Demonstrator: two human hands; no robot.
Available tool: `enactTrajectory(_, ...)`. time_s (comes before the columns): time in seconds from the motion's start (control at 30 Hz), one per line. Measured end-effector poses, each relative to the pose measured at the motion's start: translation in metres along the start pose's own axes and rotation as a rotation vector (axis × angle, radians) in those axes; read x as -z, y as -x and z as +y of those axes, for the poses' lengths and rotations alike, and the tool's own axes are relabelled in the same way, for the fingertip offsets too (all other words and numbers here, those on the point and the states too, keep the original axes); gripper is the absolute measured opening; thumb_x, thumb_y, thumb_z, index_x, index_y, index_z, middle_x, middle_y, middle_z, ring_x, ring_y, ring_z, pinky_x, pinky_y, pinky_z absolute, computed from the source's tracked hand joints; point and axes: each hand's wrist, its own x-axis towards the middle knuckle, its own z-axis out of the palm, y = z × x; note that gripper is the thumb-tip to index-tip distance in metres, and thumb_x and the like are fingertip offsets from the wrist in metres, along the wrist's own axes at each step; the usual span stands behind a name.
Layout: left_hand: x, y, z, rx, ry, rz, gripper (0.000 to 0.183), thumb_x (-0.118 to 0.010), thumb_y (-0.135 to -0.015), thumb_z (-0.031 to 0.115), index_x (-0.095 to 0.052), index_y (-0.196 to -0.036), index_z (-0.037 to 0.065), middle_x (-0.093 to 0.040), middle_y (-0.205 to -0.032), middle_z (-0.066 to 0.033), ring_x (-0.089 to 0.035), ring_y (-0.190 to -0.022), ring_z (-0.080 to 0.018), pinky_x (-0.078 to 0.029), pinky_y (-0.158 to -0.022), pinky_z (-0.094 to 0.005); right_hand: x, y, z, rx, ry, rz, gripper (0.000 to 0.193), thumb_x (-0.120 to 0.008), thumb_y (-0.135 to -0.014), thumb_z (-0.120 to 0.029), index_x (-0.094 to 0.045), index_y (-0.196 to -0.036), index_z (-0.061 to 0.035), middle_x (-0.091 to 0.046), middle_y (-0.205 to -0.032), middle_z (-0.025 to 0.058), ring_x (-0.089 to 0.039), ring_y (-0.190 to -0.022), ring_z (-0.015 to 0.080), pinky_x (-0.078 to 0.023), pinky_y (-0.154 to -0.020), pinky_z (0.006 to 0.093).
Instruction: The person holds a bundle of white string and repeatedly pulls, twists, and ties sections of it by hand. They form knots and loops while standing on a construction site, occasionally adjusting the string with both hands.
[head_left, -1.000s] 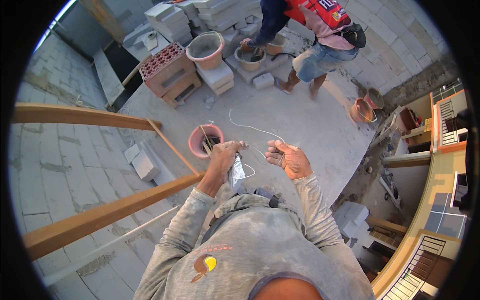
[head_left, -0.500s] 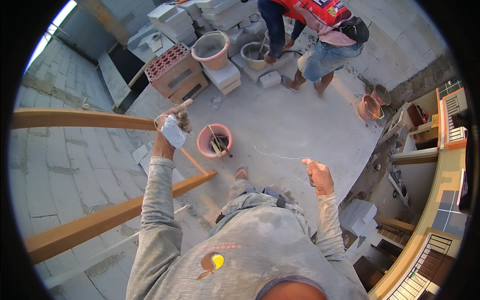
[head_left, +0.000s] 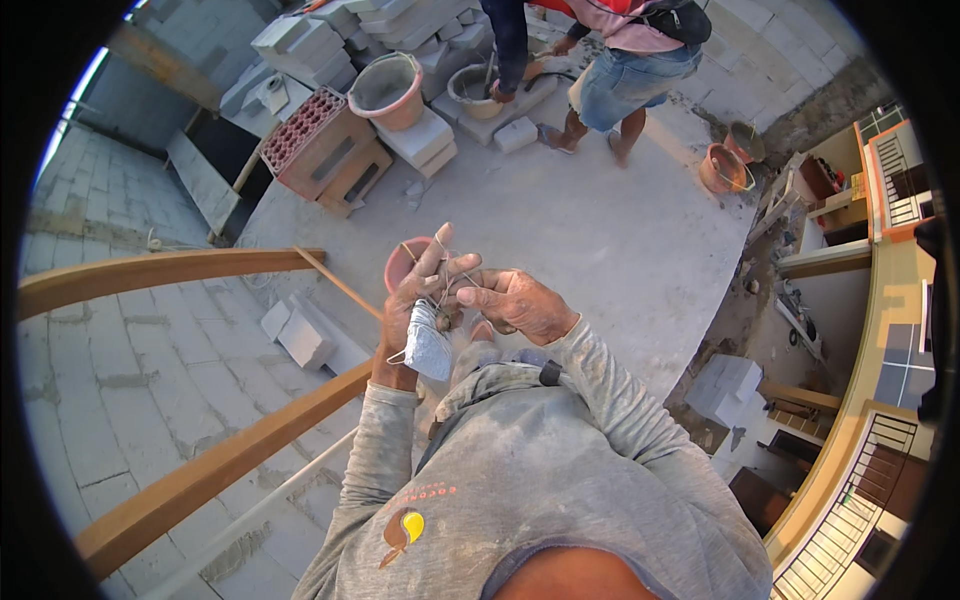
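Observation:
In front of my waist, my left hand [head_left: 408, 300] holds a small pale block [head_left: 428, 342] wound with thin string, its index finger stretched out. Thin string [head_left: 443, 252] runs across those raised fingers. Close against them, my right hand [head_left: 525, 303] pinches the string with thumb and fingers bent together. Below the hands, a pink bucket [head_left: 397, 268] stands on the floor, mostly hidden behind my left hand.
Wooden beams [head_left: 230, 465] cross at my left, by a grey block wall [head_left: 140, 380]. Ahead, a person [head_left: 635, 80] bends over a mortar tub [head_left: 475, 92]. Stacked blocks [head_left: 300, 50] and a bucket [head_left: 388, 92] stand nearby. The slab edge [head_left: 722, 300] drops off at right.
My right hand has come left and up to meet my left hand, drawing the string in. My left hand has moved right and slightly down with the wound block.

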Motion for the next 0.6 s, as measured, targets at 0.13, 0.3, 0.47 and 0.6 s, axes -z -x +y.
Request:
enactTrajectory(0.13,0.000,0.012,-0.014,0.054,-0.147,0.032,0.066,-0.043,-0.093,0.019,-0.032,-0.154,-0.002,-0.064,-0.125,-0.0199,-0.072,-0.092,-0.0196,-0.064,-0.069,-0.0280,-0.006,-0.003,0.021,0.053,-0.203,0.126,0.024,-0.070,-0.096,-0.026,-0.068,-0.099,-0.0026,-0.048,-0.064,-0.0080,-0.039,-0.051,0.0005,-0.031,-0.043,0.0195)
enactTrajectory(0.3,0.013,0.020,-0.030,0.068,-0.068,0.254,0.067,-0.049,-0.087,0.015,-0.039,-0.150,-0.005,-0.065,-0.114,-0.0162,-0.061,-0.071,-0.0143,-0.054,-0.059,-0.0252,0.004,0.008,0.046,0.035,-0.219,0.150,0.020,-0.069,-0.095,-0.024,-0.070,-0.096,-0.0037,-0.050,-0.066,-0.0081,-0.037,-0.051,0.0002,-0.027,-0.044,0.0205)
enactTrajectory(0.47,0.025,0.022,-0.036,0.128,-0.214,0.155,0.057,-0.054,-0.079,0.013,-0.051,-0.134,-0.002,-0.056,-0.093,-0.0074,-0.054,-0.057,-0.0113,-0.047,-0.047,-0.0234,0.023,0.024,0.047,0.041,0.215,0.243,0.030,-0.072,-0.093,-0.030,-0.072,-0.103,-0.0019,-0.059,-0.072,-0.0028,-0.050,-0.061,0.0055,-0.041,-0.053,0.0220)
enactTrajectory(0.6,0.011,0.028,-0.041,0.195,-0.175,0.095,0.052,-0.052,-0.073,0.010,-0.049,-0.125,0.003,-0.051,-0.091,-0.0054,-0.051,-0.058,-0.0105,-0.044,-0.047,-0.0226,0.026,0.029,0.043,0.250,0.250,0.342,0.037,-0.072,-0.094,-0.034,-0.072,-0.109,0.0002,-0.065,-0.078,0.0023,-0.059,-0.072,0.0103,-0.051,-0.068,0.0254)
